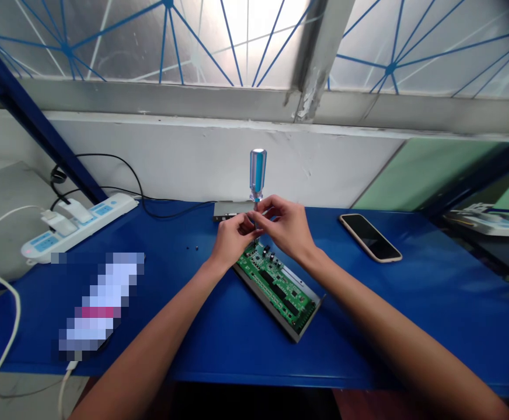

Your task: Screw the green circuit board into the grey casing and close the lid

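A screwdriver (258, 172) with a clear and blue handle stands upright over the far end of a green circuit board (276, 286), which sits in a grey metal tray (263, 300). My right hand (286, 224) is closed, its thumb and fingers pinching the screwdriver's shaft below the handle. Beside it, my left hand (232, 236) is closed too, with its fingertips together near the lower shaft. What the left fingers hold, if anything, is hidden, and so is the screwdriver's tip.
Two small dark screws (197, 248) lie left of the hands. Behind them is a flat grey metal piece (232, 209). A phone (370, 237) lies at right; a blurred-out, cabled device (101, 303) and a power strip (105, 210) are at left on the blue table (202, 350).
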Motion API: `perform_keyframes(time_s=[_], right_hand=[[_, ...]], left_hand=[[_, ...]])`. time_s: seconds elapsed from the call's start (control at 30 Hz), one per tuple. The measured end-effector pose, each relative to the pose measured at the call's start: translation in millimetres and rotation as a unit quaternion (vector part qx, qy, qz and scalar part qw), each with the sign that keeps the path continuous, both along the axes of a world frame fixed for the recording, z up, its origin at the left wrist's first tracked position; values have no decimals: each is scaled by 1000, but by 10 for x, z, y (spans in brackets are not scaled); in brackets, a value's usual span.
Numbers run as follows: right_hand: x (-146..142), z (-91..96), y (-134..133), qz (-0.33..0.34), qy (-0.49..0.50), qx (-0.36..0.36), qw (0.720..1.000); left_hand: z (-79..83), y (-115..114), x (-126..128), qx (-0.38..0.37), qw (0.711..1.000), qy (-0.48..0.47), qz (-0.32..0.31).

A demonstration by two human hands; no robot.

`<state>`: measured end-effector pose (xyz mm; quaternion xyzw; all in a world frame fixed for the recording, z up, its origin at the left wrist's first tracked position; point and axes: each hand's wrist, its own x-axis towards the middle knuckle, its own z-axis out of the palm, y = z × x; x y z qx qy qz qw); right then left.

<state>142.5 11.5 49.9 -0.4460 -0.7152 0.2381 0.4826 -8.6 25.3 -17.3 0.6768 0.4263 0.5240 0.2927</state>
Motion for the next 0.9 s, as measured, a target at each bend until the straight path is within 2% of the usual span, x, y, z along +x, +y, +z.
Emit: perform_keyframes(time_s=[0.1,0.2,0.27,0.37,0.43,0.63,0.9], right_hand=[[19,-9,1,8,-5,1,1000],[53,-5,-9,23,-13,-6,1000],[76,7,-23,42,-24,-14,999],[103,24,-47,72,-30,-29,997],[112,30,-57,77,-26,-36,996],[98,8,3,51,12,-38,998],[52,-30,61,18,32,-20,999]], left_hand=[[31,-7,-23,11,999,20,-23],[73,-23,-60,19,995,19,-97],[96,-34,-84,-1,988,11,-153],[109,-43,-102,-20,983,8,-182],[105,-44,-97,-17,986,10,-163],[70,-49,-24,-7,999,19,-49],[85,-59,42,5,1000,5,4]])
